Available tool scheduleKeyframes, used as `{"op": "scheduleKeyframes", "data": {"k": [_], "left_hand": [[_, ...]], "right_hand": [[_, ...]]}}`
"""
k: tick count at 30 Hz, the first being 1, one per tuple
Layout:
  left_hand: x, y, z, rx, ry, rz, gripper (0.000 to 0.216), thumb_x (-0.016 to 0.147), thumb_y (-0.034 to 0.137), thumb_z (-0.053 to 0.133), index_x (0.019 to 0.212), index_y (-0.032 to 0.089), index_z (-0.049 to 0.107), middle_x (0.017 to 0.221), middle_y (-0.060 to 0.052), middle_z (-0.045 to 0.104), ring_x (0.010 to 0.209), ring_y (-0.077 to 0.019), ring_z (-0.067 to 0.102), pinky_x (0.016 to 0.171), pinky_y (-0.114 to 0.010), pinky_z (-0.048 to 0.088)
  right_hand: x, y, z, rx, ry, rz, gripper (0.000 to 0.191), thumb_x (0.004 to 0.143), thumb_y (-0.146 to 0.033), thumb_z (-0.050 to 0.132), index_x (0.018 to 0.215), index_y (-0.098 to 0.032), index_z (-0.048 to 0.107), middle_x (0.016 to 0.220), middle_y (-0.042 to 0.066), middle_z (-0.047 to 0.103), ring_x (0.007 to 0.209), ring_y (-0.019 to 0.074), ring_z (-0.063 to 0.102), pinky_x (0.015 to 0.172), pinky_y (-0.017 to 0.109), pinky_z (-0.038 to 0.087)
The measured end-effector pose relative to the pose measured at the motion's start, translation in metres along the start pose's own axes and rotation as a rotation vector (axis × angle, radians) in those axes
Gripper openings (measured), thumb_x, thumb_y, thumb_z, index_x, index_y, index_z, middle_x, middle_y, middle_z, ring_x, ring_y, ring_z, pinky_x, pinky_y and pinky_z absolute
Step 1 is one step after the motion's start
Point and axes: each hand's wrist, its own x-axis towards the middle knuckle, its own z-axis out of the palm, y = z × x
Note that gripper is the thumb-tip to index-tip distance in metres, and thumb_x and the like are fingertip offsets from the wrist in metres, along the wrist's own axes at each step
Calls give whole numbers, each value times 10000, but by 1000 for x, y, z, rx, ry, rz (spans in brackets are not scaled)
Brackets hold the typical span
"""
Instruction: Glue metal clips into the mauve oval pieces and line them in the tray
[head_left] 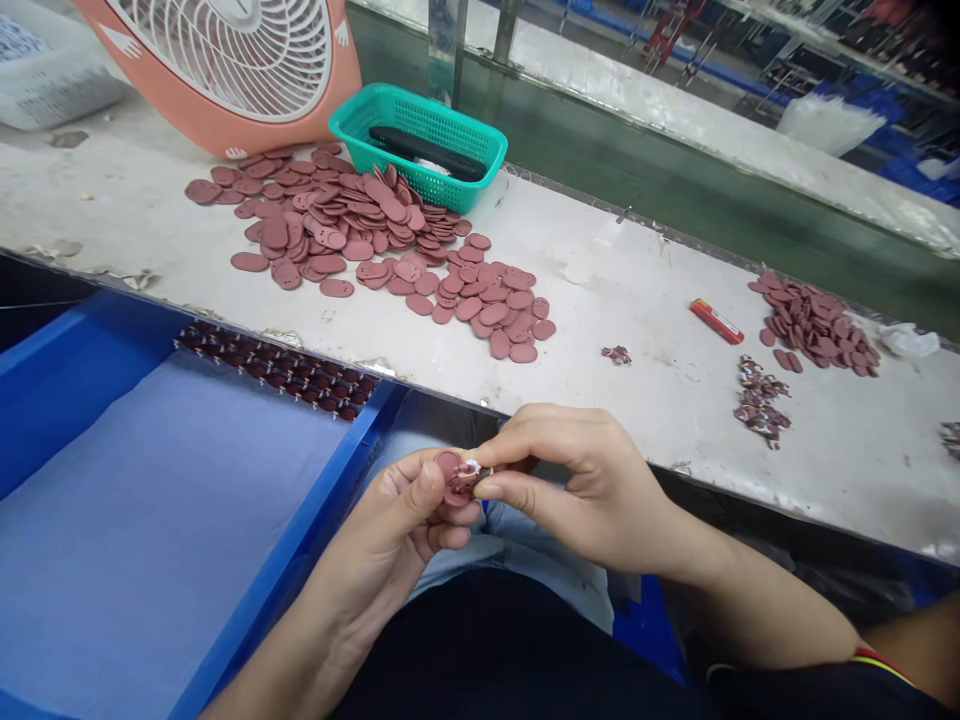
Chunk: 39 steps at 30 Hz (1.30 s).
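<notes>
Over my lap, my left hand is closed on a reddish-brown oval disc, held between thumb and fingers. My right hand pinches a small brown and white figurine piece against the disc's face. Its fine shape is too small to make out, and fingers partly cover both parts. Beyond my hands, a large pile of similar oval discs lies on the white table, some of them showing small holes. A single small figurine piece rests on the table, and a cluster of such pieces lies farther right.
A blue bin at the left holds rows of dark finished-looking pieces on a pale sheet. Behind the discs stand an orange fan and a green basket. A red packet lies near a smaller disc pile.
</notes>
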Motion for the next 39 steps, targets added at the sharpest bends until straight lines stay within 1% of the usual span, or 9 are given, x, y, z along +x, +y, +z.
{"op": "scheduleKeyframes", "data": {"k": [6,11,15,18,21,26,30,34,39], "left_hand": [[0,-1,-3,1,-29,-10,324,587,396,919,761,168,770,625,15,674,551,-78,623,509,-132,538],[-5,0,-1,30,-9,21,310,597,410,911,727,171,761,613,11,673,536,-82,608,507,-141,515],[-11,2,4,52,18,34,360,542,444,926,728,184,761,556,20,653,508,-88,588,520,-162,505],[-13,3,7,62,-30,47,337,561,442,918,734,191,773,524,18,648,492,-86,580,509,-159,483],[-15,4,7,51,-67,70,327,551,416,928,740,190,784,539,7,673,494,-90,596,508,-162,480],[-17,5,4,46,-86,61,334,522,402,941,731,194,786,552,7,690,486,-82,603,501,-151,470],[-16,4,2,30,-97,69,323,546,407,932,734,192,783,567,6,699,508,-78,614,517,-139,479],[-13,2,1,22,-66,51,316,587,427,911,740,186,775,585,2,697,528,-83,615,536,-153,502],[-9,2,2,16,0,36,347,552,432,925,733,181,768,586,3,681,528,-95,603,522,-169,501]], "right_hand": [[3,-4,-1,-80,-42,-69,79,898,-152,690,966,-173,725,833,30,754,747,128,673,704,238,542],[1,-8,0,-96,-53,-125,127,902,-114,671,994,-192,709,858,35,764,777,138,685,748,258,568],[-4,-11,1,-65,-48,-159,168,907,-110,661,1048,-196,694,852,44,752,770,140,691,731,263,583],[-7,-13,1,-50,-50,-180,170,920,-106,644,1071,-170,687,863,57,749,774,134,698,723,257,582],[-10,-16,2,-78,-57,-186,161,935,-119,631,1077,-172,685,853,56,751,757,131,702,705,258,578],[-10,-21,4,-78,-55,-211,160,941,-120,624,1084,-161,683,852,67,756,769,140,720,698,265,577],[-7,-18,5,-84,-54,-192,156,915,-103,653,1057,-155,693,857,62,757,753,131,705,705,256,575],[-4,-14,6,-76,-45,-156,217,881,-80,681,1064,-195,700,870,49,764,752,143,690,701,266,588],[-3,-10,7,-79,-28,-144,202,880,-110,694,1053,-211,715,830,41,752,730,141,683,667,255,588]]}}
